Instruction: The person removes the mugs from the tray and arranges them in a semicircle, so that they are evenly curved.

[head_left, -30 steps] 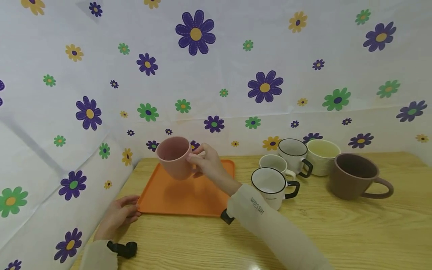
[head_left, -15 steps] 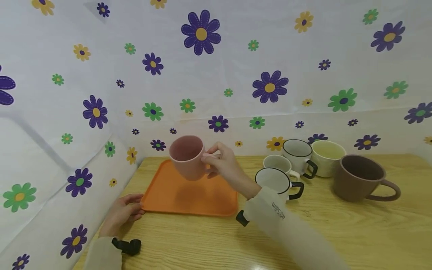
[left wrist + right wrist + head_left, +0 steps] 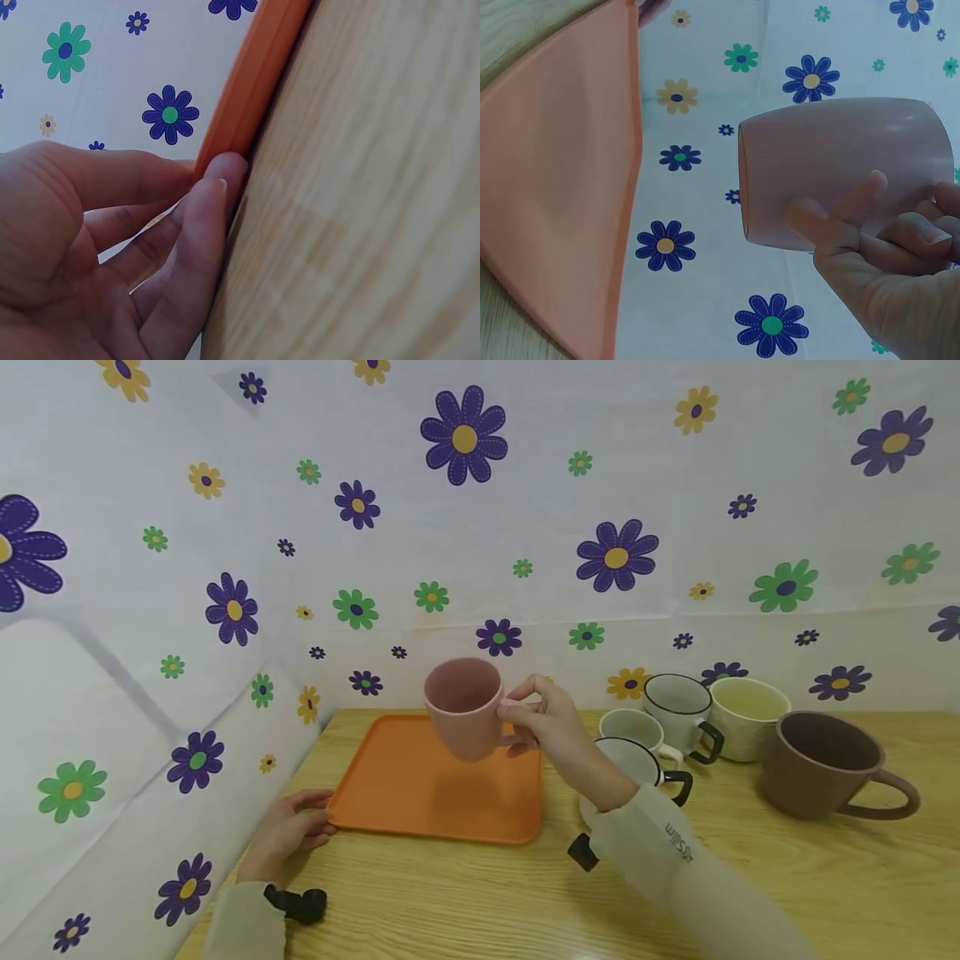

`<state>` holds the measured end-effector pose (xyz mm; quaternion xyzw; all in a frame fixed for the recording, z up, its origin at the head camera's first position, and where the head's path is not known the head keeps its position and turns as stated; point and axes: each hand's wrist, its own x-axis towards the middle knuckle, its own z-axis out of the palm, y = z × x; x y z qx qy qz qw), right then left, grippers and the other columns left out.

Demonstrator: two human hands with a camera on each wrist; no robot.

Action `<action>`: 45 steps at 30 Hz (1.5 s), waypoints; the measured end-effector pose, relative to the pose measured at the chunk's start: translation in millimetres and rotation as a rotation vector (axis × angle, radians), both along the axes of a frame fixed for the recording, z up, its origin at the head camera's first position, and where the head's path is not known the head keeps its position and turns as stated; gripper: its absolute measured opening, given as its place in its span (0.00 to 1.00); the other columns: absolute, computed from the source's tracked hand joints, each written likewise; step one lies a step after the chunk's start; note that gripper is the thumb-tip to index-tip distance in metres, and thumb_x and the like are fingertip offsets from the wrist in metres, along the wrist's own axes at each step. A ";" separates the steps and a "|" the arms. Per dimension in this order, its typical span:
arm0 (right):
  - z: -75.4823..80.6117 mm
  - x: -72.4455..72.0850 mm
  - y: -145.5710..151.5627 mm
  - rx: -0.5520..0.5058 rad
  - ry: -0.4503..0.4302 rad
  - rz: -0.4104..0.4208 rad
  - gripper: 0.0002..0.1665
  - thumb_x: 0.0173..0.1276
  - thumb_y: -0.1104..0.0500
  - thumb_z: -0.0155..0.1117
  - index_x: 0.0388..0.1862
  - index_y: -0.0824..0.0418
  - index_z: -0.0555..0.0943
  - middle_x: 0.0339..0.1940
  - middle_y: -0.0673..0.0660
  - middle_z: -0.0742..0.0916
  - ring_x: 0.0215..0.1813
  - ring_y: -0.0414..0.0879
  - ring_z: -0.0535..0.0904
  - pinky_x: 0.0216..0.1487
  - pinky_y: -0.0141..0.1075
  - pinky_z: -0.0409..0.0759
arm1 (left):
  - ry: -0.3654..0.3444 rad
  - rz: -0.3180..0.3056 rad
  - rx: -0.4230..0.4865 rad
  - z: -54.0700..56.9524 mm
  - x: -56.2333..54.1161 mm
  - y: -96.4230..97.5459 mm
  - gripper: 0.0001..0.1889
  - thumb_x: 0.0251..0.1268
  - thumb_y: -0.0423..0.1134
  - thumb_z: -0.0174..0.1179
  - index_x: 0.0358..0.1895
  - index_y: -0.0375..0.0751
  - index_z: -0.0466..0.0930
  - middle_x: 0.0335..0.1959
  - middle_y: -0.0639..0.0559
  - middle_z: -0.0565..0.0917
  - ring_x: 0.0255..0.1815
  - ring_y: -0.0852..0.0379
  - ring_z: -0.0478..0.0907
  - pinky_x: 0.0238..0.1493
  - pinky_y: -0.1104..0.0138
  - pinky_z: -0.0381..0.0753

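In the head view, my right hand [image 3: 558, 727] grips the handle of a pink mug [image 3: 465, 714]. The mug hangs upright above the right part of an orange tray [image 3: 375, 814], with a soft shadow on the tray beneath it. Seen from the right wrist, the pink mug [image 3: 840, 165] shows its smooth side, and the fingers at its handle are partly hidden. My left hand [image 3: 288, 835] holds the tray's near left corner. In the left wrist view, the fingertips [image 3: 206, 191] meet on the tray's rim [image 3: 244, 90], low against the wooden table.
Right of the tray stand two black-rimmed white mugs [image 3: 678, 702], a small cream mug [image 3: 630, 727], a pale yellow cup [image 3: 746, 727] and a large brown mug [image 3: 817, 777]. My right forearm partly covers the nearest one. A flower-printed sheet [image 3: 525, 485] lines the back and left.
My right hand has carried the pink mug rightward, from over the tray's left part to its right part. My left hand stays at the tray's corner. The head view has turned slightly left.
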<state>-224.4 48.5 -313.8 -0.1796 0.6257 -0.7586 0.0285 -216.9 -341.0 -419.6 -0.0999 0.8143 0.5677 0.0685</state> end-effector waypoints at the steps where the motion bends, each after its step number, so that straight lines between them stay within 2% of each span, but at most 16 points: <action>1: 0.4 0.6 2.6 0.005 0.006 -0.008 0.07 0.74 0.69 0.58 0.41 0.63 0.69 0.13 0.51 0.70 0.17 0.41 0.71 0.31 0.36 0.86 | 0.000 -0.002 0.001 -0.4 -0.6 0.0 0.25 0.74 0.26 0.53 0.70 0.22 0.64 0.49 0.41 0.80 0.32 0.58 0.83 0.36 0.67 0.86; 7: 0.3 3.3 17.0 0.017 0.023 -0.048 0.06 0.74 0.68 0.58 0.41 0.62 0.69 0.13 0.52 0.69 0.18 0.42 0.68 0.32 0.37 0.86 | 0.011 -0.013 0.003 -0.9 -2.0 -0.7 0.25 0.74 0.25 0.53 0.71 0.21 0.63 0.49 0.41 0.80 0.31 0.58 0.83 0.35 0.67 0.86; 13: 0.2 4.8 30.2 0.029 0.018 -0.081 0.05 0.75 0.67 0.58 0.41 0.62 0.71 0.14 0.52 0.71 0.20 0.43 0.77 0.34 0.38 0.87 | 0.017 -0.010 -0.006 -0.9 -1.7 0.2 0.25 0.74 0.25 0.53 0.71 0.21 0.63 0.49 0.40 0.80 0.31 0.59 0.83 0.35 0.67 0.86; 20: 4.4 9.8 45.3 0.047 0.027 -0.091 0.05 0.76 0.66 0.57 0.44 0.61 0.70 0.14 0.51 0.70 0.20 0.43 0.66 0.34 0.39 0.86 | 0.025 -0.013 -0.025 -1.0 -0.8 0.5 0.25 0.74 0.26 0.53 0.71 0.22 0.64 0.52 0.37 0.78 0.32 0.58 0.84 0.36 0.67 0.86; 27: 9.0 16.8 59.0 0.051 0.010 -0.112 0.06 0.77 0.65 0.58 0.45 0.60 0.70 0.16 0.51 0.75 0.21 0.43 0.71 0.37 0.39 0.86 | 0.021 -0.007 -0.040 -0.4 -0.1 1.5 0.25 0.73 0.26 0.54 0.70 0.22 0.64 0.52 0.36 0.78 0.32 0.58 0.84 0.35 0.67 0.86; 34: 11.8 23.4 75.1 0.051 0.059 -0.148 0.05 0.77 0.67 0.57 0.41 0.59 0.72 0.15 0.50 0.72 0.20 0.41 0.68 0.35 0.38 0.87 | 0.011 0.007 -0.025 2.1 0.7 2.7 0.24 0.73 0.25 0.53 0.69 0.22 0.65 0.50 0.38 0.80 0.31 0.58 0.83 0.34 0.68 0.86; 36: 13.5 25.3 79.8 0.058 0.064 -0.150 0.04 0.77 0.66 0.57 0.42 0.60 0.72 0.16 0.50 0.72 0.21 0.41 0.74 0.36 0.38 0.87 | 0.013 0.000 -0.033 2.1 0.9 2.7 0.24 0.73 0.25 0.53 0.69 0.22 0.65 0.50 0.37 0.79 0.31 0.58 0.83 0.34 0.68 0.86; 39: 16.0 28.2 85.8 0.065 0.060 -0.159 0.04 0.78 0.65 0.57 0.43 0.61 0.71 0.17 0.50 0.72 0.22 0.41 0.75 0.37 0.38 0.87 | 0.017 -0.004 -0.043 2.2 1.5 2.0 0.24 0.74 0.25 0.53 0.70 0.22 0.64 0.52 0.35 0.78 0.32 0.58 0.83 0.35 0.68 0.86; 40: 16.7 29.3 88.0 0.063 0.058 -0.160 0.04 0.78 0.64 0.57 0.43 0.61 0.71 0.17 0.49 0.72 0.24 0.41 0.78 0.37 0.37 0.87 | 0.019 -0.008 -0.046 2.2 1.8 2.0 0.24 0.74 0.25 0.53 0.70 0.22 0.64 0.53 0.35 0.78 0.32 0.57 0.83 0.36 0.67 0.86; 45: 18.3 33.2 99.6 0.074 0.064 -0.177 0.03 0.78 0.63 0.57 0.44 0.60 0.72 0.28 0.50 0.83 0.32 0.46 0.88 0.39 0.36 0.86 | 0.023 -0.016 -0.048 1.9 1.0 1.7 0.25 0.74 0.26 0.53 0.70 0.22 0.64 0.54 0.34 0.77 0.33 0.58 0.84 0.36 0.68 0.86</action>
